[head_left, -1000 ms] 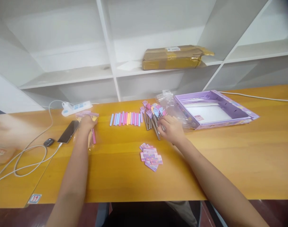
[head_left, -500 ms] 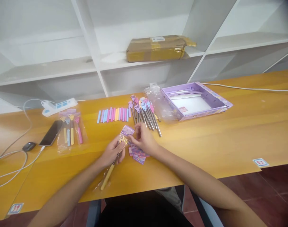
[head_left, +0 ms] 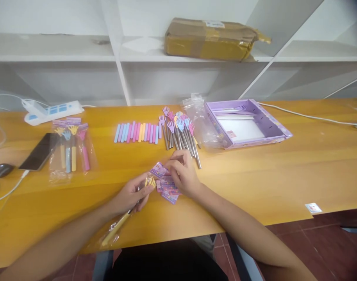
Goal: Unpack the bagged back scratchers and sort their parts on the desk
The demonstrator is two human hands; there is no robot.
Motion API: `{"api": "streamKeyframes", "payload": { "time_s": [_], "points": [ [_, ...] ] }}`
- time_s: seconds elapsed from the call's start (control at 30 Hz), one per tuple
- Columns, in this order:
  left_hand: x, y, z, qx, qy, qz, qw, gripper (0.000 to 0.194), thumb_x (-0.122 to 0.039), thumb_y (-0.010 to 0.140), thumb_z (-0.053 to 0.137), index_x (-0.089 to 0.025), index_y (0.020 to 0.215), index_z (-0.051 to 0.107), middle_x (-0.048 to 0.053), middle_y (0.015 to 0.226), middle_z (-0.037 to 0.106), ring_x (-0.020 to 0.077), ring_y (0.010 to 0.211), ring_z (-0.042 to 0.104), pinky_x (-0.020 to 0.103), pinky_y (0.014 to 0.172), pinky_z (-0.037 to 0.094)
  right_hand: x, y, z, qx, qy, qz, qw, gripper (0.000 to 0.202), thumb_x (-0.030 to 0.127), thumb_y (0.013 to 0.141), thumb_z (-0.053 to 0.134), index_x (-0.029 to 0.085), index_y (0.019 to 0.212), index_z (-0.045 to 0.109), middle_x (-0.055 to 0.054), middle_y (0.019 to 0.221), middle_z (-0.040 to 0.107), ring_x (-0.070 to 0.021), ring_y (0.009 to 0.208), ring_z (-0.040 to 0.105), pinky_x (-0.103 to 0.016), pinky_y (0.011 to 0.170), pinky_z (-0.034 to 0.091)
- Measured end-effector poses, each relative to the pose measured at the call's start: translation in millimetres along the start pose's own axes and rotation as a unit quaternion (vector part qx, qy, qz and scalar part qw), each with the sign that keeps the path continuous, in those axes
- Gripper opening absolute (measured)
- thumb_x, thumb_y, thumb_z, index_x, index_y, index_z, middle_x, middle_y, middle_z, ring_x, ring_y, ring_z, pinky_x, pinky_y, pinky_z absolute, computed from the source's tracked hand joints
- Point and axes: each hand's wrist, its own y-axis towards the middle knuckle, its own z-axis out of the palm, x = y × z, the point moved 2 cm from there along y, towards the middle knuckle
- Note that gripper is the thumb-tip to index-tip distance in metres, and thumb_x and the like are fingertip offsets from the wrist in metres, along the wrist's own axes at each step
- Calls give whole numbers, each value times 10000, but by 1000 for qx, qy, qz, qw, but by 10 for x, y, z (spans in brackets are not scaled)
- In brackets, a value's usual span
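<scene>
My left hand (head_left: 136, 193) is closed around a yellow back scratcher (head_left: 116, 229) inside a clear plastic bag. Its hand-shaped head (head_left: 150, 182) points away from me, and the handle slants down toward the table's front edge. A purple printed card (head_left: 157, 169) shows at the bag's top end. My right hand (head_left: 182, 171) has its fingers curled together at that card's right edge; the fingertips are partly hidden. More purple cards (head_left: 168, 183) lie loosely piled beneath and between my hands. Beyond them is a bunch of back scratchers (head_left: 181, 132) with metal rods and coloured heads.
Coloured handle tubes (head_left: 137, 132) lie in a row. Bagged back scratchers (head_left: 68, 150) lie left, near a phone (head_left: 39, 152) and a power strip (head_left: 54, 112). Clear bags (head_left: 199, 121) touch a purple box (head_left: 272, 137). A taped carton (head_left: 210, 41) sits on the shelf.
The view has shifted. My right fingers have curled tighter at the card's edge, and the card with the bagged back scratcher now sits lower, beside the card pile.
</scene>
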Motion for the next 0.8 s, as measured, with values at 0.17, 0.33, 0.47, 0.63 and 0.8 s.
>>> {"api": "streamKeyframes", "payload": {
  "time_s": [0.17,0.33,0.47,0.63,0.8],
  "points": [
    [18,-6,-5,3,16,4,1000,739,-546,1075,577,-165,1668,355,-92,490,559,95,350,421,159,371,359,59,36,-38,22,12,47,999,178,127,1020,586,249,1146,621,-102,1175,491,-265,1108,591,-471,950,556],
    [22,0,-5,5,6,-2,1000,716,-536,1072,588,-175,1656,385,-94,484,555,85,332,389,158,373,333,0,76,-78,71,53,73,993,37,242,1060,605,255,1043,635,-98,1183,515,-279,1176,577,-497,1033,514],
    [-30,6,-2,-2,-47,47,998,621,-509,1069,606,-162,1571,488,-114,473,476,69,332,366,151,380,282,-198,128,-205,39,104,151,982,160,361,1081,592,253,975,642,-86,1151,522,-274,1157,570,-476,1038,496],
    [-38,9,-82,-73,-125,105,984,512,-483,1080,574,-182,1490,509,-119,470,468,78,296,318,155,331,269,-436,149,-342,178,160,209,948,306,475,1071,608,230,907,692,-59,1026,559,-237,992,592,-423,948,506],
    [6,46,-98,-20,-179,81,980,539,-555,1104,464,-207,1515,459,-104,477,489,97,297,316,166,321,320,-387,88,-281,265,57,181,946,197,370,1002,745,219,876,751,-66,989,600,-256,1011,584,-431,956,490]
  ]
}}
